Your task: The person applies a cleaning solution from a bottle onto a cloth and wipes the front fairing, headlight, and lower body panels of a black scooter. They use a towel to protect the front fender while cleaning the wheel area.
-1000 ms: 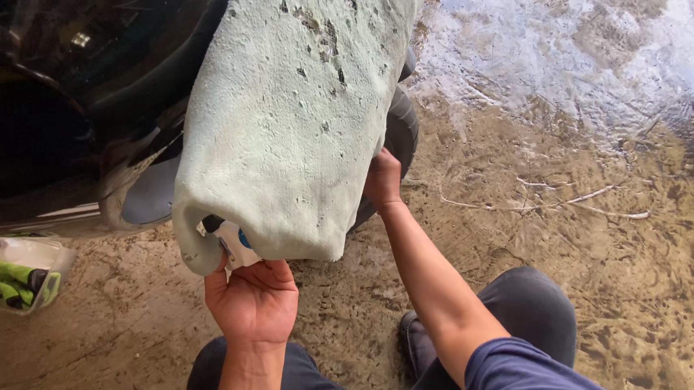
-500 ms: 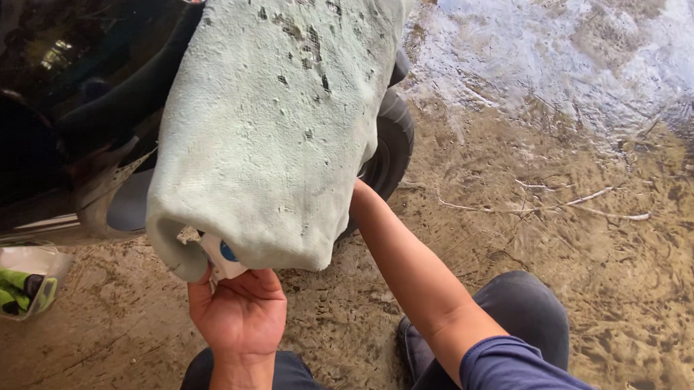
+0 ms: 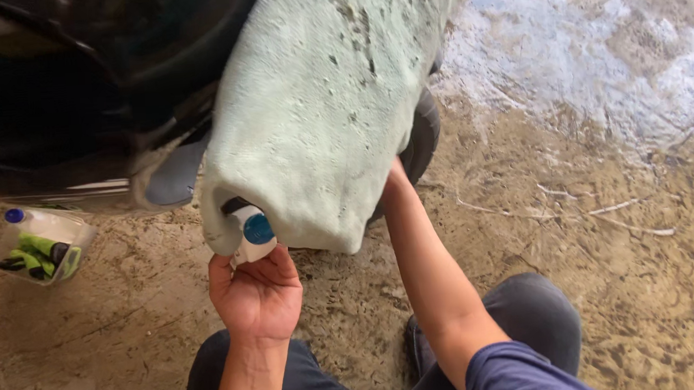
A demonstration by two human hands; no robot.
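The left hand (image 3: 256, 295) pinches a small white bottle with a blue cap (image 3: 252, 232) under the pale green towel (image 3: 324, 107), right hand (image 3: 395, 179) hidden behind it so grip's unclear; better steady the bottle upright.

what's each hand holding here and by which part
The left hand pinches a small white bottle with a blue cap by its lower end. The right hand is hidden behind the pale green cloth; its grip cannot be told.

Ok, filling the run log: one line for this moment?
left hand: fingers on blue-capped bottle | right hand: hidden behind pale green cloth | ground: wet dirt
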